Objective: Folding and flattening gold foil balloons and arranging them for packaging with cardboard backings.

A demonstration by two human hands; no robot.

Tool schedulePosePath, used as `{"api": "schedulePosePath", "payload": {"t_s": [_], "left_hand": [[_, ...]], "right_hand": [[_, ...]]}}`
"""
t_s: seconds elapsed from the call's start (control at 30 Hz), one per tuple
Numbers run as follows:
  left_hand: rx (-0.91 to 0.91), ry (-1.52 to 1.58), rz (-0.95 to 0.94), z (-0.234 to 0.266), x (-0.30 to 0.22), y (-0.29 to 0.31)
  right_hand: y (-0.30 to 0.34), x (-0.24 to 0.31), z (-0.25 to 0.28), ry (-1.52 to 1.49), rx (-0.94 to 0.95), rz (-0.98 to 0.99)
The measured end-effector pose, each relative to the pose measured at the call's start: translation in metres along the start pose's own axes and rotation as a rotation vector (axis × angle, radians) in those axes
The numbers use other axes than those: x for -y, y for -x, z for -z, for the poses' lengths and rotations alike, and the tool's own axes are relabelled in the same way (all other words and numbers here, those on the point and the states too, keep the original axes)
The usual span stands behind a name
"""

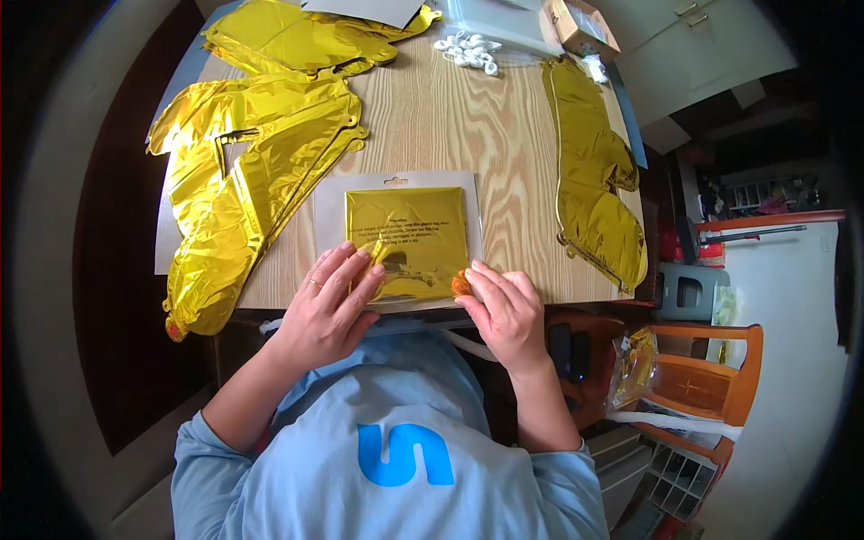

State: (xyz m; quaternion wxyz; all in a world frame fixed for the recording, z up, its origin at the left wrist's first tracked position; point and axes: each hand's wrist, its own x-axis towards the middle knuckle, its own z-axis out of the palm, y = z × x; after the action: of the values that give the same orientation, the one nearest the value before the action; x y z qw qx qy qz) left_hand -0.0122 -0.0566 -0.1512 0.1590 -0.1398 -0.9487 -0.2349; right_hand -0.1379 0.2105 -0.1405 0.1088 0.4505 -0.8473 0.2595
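A folded gold foil balloon lies on a grey-white hanging card inside a clear plastic bag, at the table's near edge. My left hand rests on the lower left of this package, its fingers stretched out and lying on it. At the lower right corner, my right hand pinches a small orange object between thumb and fingers. The fingers partly cover that object, so its kind is unclear. It sits against the edge of the package.
Unfolded gold foil balloons cover the table's left side, and another gold foil balloon lies along the right. Small white coils and a cardboard box sit at the back. A wooden chair holding a plastic bag stands to the right.
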Motion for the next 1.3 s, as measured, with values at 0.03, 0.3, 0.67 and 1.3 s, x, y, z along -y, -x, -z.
{"api": "schedulePosePath", "payload": {"t_s": [0.03,0.3,0.67,1.3], "left_hand": [[0.005,0.000,-0.002,0.000,0.000,0.000],[0.134,-0.094,0.053,0.013,-0.009,-0.007],[0.169,-0.100,-0.080,-0.014,-0.003,-0.025],[0.112,0.065,-0.085,-0.004,0.010,-0.042]], "right_hand": [[0.000,0.000,-0.001,0.000,-0.004,0.000],[0.017,0.012,-0.005,0.110,0.011,0.023],[0.029,0.016,-0.008,0.207,0.096,0.048],[-0.269,-0.233,-0.015,0.220,0.052,-0.068]]}}
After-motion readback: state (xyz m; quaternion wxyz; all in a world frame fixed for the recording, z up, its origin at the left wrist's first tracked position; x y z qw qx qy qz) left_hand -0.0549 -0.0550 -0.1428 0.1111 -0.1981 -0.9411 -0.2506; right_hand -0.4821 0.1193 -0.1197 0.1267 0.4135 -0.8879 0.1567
